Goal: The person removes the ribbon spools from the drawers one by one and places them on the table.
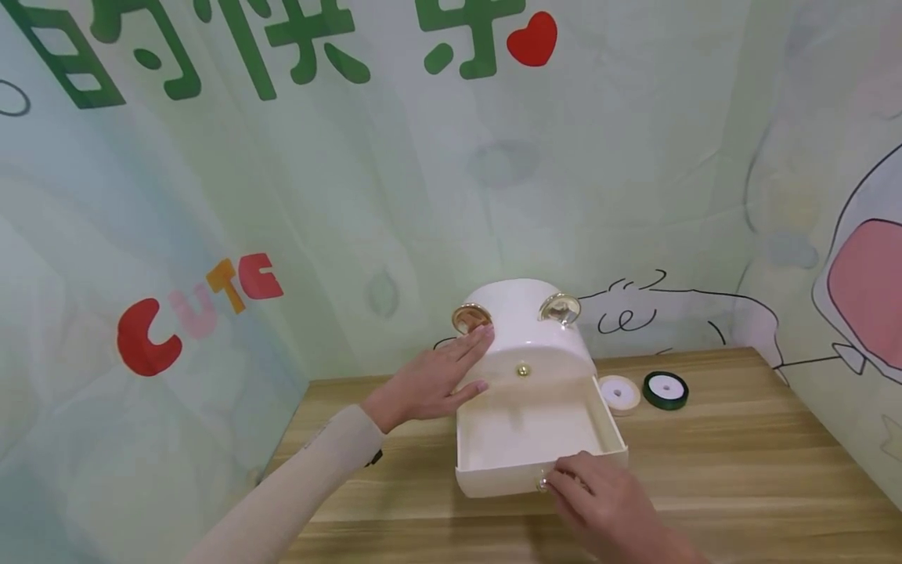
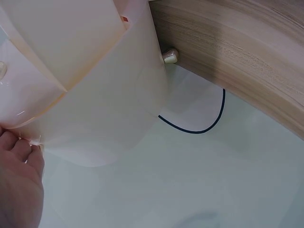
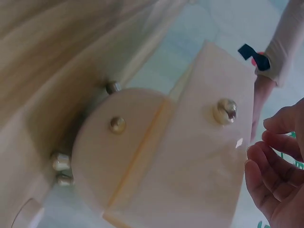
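A white, round-topped drawer box (image 1: pixel 524 313) with two gold ears stands on the table. Its wide lower drawer (image 1: pixel 528 431) is pulled out and looks bare inside; a gold knob (image 1: pixel 523 370) marks the closed part above. My left hand (image 1: pixel 437 380), fingers straight in the head view, touches the box by the left ear (image 1: pixel 470 317). In the left wrist view its fingertips (image 2: pixel 35 151) meet the box's edge. My right hand (image 1: pixel 609 497) is at the drawer front beside its knob (image 3: pixel 225 111). The right wrist view shows these fingers (image 3: pixel 273 168) loosely bent, apart from the knob, holding nothing.
Two ribbon spools lie right of the box: a pale one (image 1: pixel 620 394) and a dark green one (image 1: pixel 665 390). The wooden table (image 1: pixel 740 446) runs back to a printed cloth backdrop (image 1: pixel 380 204), close behind the box.
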`<state>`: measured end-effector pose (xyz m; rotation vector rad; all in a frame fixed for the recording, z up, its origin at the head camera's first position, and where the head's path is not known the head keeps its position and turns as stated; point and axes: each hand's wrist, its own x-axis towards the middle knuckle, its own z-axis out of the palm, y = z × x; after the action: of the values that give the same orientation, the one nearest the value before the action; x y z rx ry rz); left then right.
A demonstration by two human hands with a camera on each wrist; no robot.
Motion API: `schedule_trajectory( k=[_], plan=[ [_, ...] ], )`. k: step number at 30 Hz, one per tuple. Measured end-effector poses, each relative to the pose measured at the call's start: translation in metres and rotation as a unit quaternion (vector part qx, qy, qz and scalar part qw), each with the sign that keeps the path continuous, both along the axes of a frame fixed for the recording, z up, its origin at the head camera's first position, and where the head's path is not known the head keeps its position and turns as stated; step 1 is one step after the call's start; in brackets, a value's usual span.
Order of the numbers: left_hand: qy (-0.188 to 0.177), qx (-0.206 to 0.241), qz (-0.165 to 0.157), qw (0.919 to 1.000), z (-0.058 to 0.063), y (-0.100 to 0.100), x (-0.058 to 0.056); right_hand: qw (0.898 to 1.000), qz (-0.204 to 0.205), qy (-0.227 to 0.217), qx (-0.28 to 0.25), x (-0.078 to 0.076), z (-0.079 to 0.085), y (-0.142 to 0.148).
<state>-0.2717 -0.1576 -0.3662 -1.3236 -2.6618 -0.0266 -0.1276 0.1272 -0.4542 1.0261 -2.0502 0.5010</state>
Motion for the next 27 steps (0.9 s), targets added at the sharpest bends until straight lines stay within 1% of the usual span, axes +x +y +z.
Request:
schedule_trajectory(
  k=[2, 6, 9, 11, 12, 17, 22, 24, 27],
  plan=[
    [-0.004, -0.003, 0.004, 1.0000, 0.000, 0.000, 0.001, 1.000, 0.008, 0.023, 0.007, -0.001, -0.005, -0.003],
    [-0.011, -0.008, 0.011, 0.9998, -0.001, -0.001, 0.002, 0.998, 0.020, 0.053, 0.018, -0.004, -0.012, -0.006],
    [-0.012, -0.006, 0.011, 0.9999, -0.001, 0.000, 0.001, 0.998, 0.022, 0.048, 0.025, -0.005, -0.015, -0.006],
    [-0.012, -0.004, 0.011, 0.9999, 0.000, 0.000, 0.000, 0.998, 0.025, 0.053, 0.026, -0.006, -0.017, -0.006],
    [-0.012, -0.004, 0.011, 0.9999, 0.000, 0.001, 0.000, 0.998, 0.023, 0.047, 0.029, -0.006, -0.017, -0.006],
    [-0.011, 0.000, 0.010, 0.9999, -0.001, 0.000, 0.000, 0.998, 0.030, 0.048, 0.034, -0.007, -0.020, -0.007],
    [-0.013, 0.001, 0.011, 0.9999, -0.001, 0.000, 0.001, 0.998, 0.022, 0.034, 0.042, -0.007, -0.023, -0.007],
    [-0.014, 0.001, 0.012, 0.9998, -0.001, 0.000, 0.001, 0.998, 0.016, 0.036, 0.046, -0.007, -0.025, -0.007],
    [-0.015, 0.001, 0.015, 0.9998, -0.001, 0.000, 0.001, 0.997, 0.009, 0.053, 0.054, -0.008, -0.028, -0.007]
  ],
)
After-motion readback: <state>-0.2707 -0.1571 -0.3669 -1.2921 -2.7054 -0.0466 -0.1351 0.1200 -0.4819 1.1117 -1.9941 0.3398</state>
